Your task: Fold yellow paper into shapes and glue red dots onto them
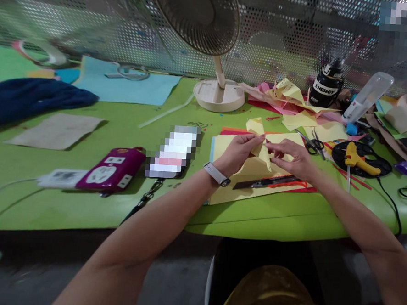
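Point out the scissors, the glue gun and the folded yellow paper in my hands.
scissors (314,144), head view, on the black handles.
glue gun (358,161), head view, on the yellow body.
folded paper (261,149), head view, on its middle fold.

Bare green table (83,205) left of the phone, fan base (219,95) behind, scissors (312,143) and glue gun (358,162) crowding right (cords trailing)

Arms: both were bare from the elbow down, with no sleeves in view.
Left hand (237,151): it wore no ring or glove.
Left wrist: it carried a watch (216,174) with a pale strap and a dark buckle.
Right hand (291,158): it was bare, with nothing on the wrist.
Lap: a mustard-yellow garment (277,295) showed at the bottom edge.
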`<action>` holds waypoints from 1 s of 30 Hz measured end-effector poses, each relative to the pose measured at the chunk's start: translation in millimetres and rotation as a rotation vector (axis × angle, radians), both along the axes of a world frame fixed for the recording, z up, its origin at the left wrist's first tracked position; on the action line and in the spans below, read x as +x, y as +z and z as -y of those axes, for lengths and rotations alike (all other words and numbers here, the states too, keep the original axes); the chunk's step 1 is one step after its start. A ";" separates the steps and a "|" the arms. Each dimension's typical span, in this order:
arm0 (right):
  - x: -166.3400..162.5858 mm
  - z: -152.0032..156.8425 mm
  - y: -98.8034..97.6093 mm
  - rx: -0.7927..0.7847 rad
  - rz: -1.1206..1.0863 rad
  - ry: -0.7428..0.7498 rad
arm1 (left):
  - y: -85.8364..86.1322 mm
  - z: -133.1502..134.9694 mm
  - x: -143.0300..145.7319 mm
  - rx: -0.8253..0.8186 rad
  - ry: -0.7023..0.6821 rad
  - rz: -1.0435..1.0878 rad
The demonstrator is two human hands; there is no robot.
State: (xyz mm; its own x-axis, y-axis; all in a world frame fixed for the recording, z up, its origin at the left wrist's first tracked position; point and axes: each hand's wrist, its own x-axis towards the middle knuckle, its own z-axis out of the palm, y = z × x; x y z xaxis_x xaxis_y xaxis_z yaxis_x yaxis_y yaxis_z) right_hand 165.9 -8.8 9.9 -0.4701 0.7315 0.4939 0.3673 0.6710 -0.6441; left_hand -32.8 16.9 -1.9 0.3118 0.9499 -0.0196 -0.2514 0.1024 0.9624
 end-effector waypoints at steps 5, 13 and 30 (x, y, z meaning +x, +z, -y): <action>1.8 -1.2 -13.4 0.056 0.075 0.039 | 0.8 3.5 1.2 0.002 -0.049 -0.053; -1.8 -2.0 -13.5 0.063 -0.016 -0.045 | -3.0 2.8 4.5 0.066 -0.033 -0.047; -10.0 -1.0 -14.6 -0.334 -0.246 -0.215 | -2.0 9.4 6.6 0.047 -0.121 0.014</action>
